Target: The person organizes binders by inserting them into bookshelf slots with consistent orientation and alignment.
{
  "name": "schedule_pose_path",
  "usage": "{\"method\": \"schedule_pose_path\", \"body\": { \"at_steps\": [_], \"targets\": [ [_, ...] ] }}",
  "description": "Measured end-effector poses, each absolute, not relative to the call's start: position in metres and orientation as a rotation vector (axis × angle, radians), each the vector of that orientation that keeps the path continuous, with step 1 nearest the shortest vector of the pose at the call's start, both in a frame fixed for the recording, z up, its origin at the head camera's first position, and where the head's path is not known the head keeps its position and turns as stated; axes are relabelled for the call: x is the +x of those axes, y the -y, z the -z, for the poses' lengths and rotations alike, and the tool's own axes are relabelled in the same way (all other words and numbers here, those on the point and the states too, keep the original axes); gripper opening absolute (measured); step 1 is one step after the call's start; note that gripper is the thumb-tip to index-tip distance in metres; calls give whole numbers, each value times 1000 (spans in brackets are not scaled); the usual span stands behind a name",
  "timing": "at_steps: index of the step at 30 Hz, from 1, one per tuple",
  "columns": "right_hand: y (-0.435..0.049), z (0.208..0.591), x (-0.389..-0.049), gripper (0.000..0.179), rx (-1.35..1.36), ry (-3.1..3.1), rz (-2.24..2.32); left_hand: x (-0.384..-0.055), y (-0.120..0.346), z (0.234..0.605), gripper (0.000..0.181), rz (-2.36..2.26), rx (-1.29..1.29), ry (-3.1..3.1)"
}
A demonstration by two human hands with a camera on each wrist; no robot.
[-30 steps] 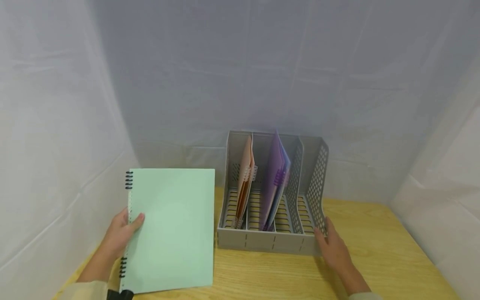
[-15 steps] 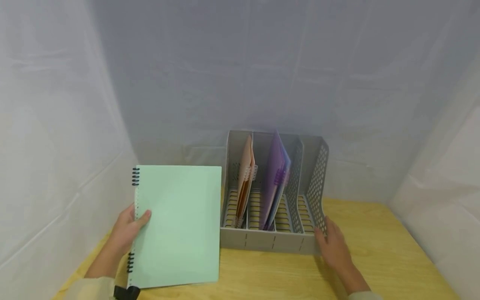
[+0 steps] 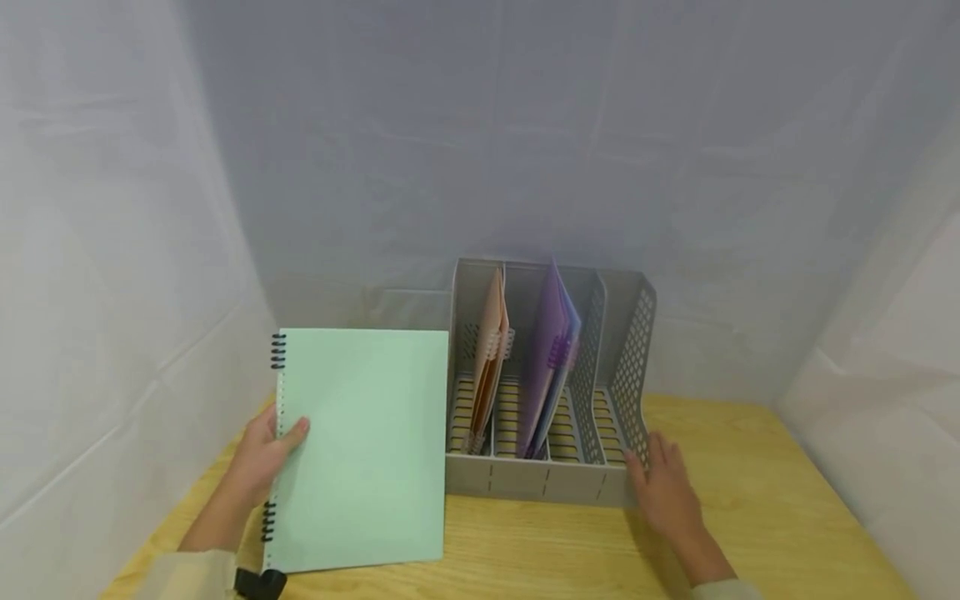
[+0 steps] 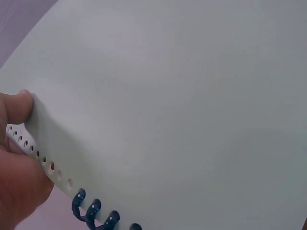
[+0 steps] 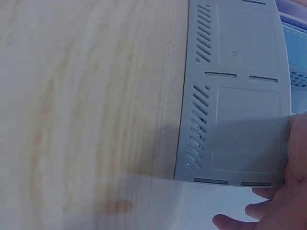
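My left hand (image 3: 264, 454) pinches a pale green spiral notebook (image 3: 363, 442) by its bound left edge, thumb on the cover and fingers behind. Dark coils (image 4: 93, 211) run along part of the punched edge. Held upright, the notebook has its right edge overlapping the left side of a grey file organizer (image 3: 540, 483) in the head view. My right hand (image 3: 670, 492) rests at the organizer's front right corner, with the thumb near the front rim and extended fingers (image 5: 240, 223) along the outer side.
The organizer's left slot holds peach and orange notebooks (image 3: 491, 358); purple (image 3: 546, 358) and blue ones lean farther right. Its rightmost slot (image 3: 611, 425) shows a bare slatted floor. White sheeting (image 3: 480, 150) surrounds the wooden table (image 3: 750, 483) at the back and sides.
My left hand has carried the green notebook to the right and slightly away, up to the organizer's left side. The right hand has stayed at the corner with little movement.
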State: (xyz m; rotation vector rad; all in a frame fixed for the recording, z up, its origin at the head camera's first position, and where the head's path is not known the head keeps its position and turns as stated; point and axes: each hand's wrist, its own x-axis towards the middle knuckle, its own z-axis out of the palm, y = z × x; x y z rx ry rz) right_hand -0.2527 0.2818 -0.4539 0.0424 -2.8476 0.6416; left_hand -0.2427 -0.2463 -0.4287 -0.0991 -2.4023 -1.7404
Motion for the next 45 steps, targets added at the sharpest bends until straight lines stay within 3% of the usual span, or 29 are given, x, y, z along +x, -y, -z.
{"method": "schedule_pose_path", "body": {
  "at_steps": [10, 45],
  "targets": [
    [-280, 456, -252, 59, 56, 2796, -584, -246, 241, 429, 54, 1768, -134, 2369],
    [-284, 459, -253, 68, 56, 2782, -801, -244, 234, 421, 54, 1779, -92, 2332]
  ]
}}
